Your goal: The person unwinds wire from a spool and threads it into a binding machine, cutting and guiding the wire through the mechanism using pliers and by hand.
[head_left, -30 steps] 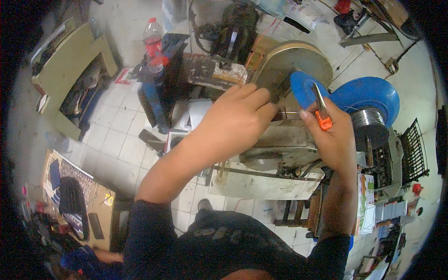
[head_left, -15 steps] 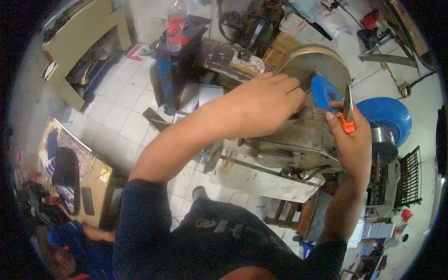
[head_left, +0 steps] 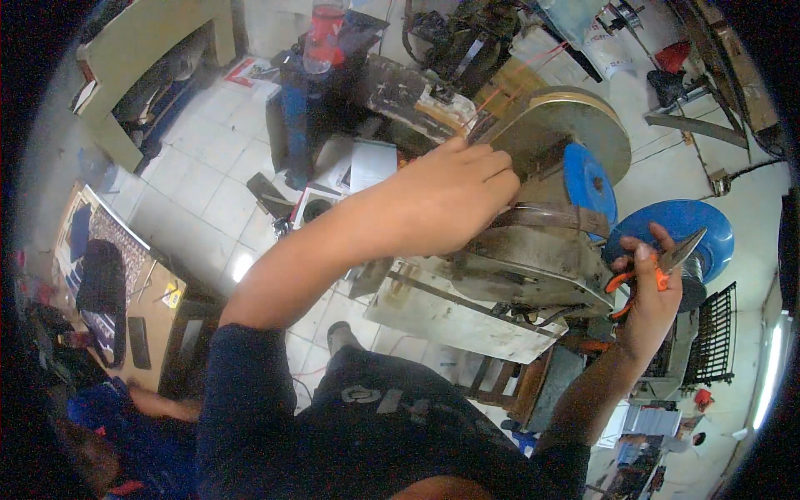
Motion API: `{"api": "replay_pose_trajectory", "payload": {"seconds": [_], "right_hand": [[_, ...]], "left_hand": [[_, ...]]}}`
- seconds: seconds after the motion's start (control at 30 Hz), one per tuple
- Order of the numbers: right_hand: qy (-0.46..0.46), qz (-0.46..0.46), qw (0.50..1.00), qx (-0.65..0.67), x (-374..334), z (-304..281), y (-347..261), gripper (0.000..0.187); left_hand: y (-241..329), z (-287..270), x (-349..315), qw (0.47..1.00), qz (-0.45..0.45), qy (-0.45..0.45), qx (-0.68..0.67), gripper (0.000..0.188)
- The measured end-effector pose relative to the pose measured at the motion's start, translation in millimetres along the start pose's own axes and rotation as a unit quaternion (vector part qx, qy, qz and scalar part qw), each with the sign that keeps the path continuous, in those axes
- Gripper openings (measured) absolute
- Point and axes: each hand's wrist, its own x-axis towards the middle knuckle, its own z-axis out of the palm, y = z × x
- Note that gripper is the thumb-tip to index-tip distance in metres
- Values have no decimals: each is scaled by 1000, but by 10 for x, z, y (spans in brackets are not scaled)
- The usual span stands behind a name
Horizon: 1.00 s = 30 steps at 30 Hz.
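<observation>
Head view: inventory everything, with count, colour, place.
Orange-handled metal hand tool: 1, orange and silver, in right hand
Boxy metal machine housing: 1, grey, centre right
Large round metal wheel: 1, grey, beyond the housing
Flat round discs: 2, blue, one by the wheel, one behind right hand
Flat stained board: 1, white, below housing
Clear plastic bottle: 1, clear and red, top
Arched panel: 1, beige, upper left
Wooden tabletop: 1, tan, lower left
Slatted rack: 1, black, far right
Square floor tiles: many, white, left and centre
Co-worker's sleeve: 1, blue, lower left
Rim clutter: uncounted, mixed, too blurred
Left hand: 1, bare, beside housing
Right hand: 1, bare, around tool
Own sleeves: 2, black, bottom
</observation>
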Motion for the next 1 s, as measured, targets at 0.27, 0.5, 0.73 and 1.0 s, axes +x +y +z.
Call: {"api": "replay_pose_trajectory", "payload": {"seconds": [0.27, 0.5, 0.73, 1.0], "right_hand": [[-28, -339, 852, -399, -210, 183, -488, 34], [-360, -387, 713, -460, 239, 941, -794, 18], [-425, -346, 668, -503, 324, 1168, -850, 18], [-516, -336, 602, -509, 393, 1283, -960, 17]], "left_hand": [[-20, 85, -112, 998, -46, 23, -33, 21], [50, 134, -331, 992, -93, 66, -46, 16], [11, 258, -551, 985, -109, 109, -72, 19], [41, 402, -712, 978, -127, 157, -50, 12]]}}
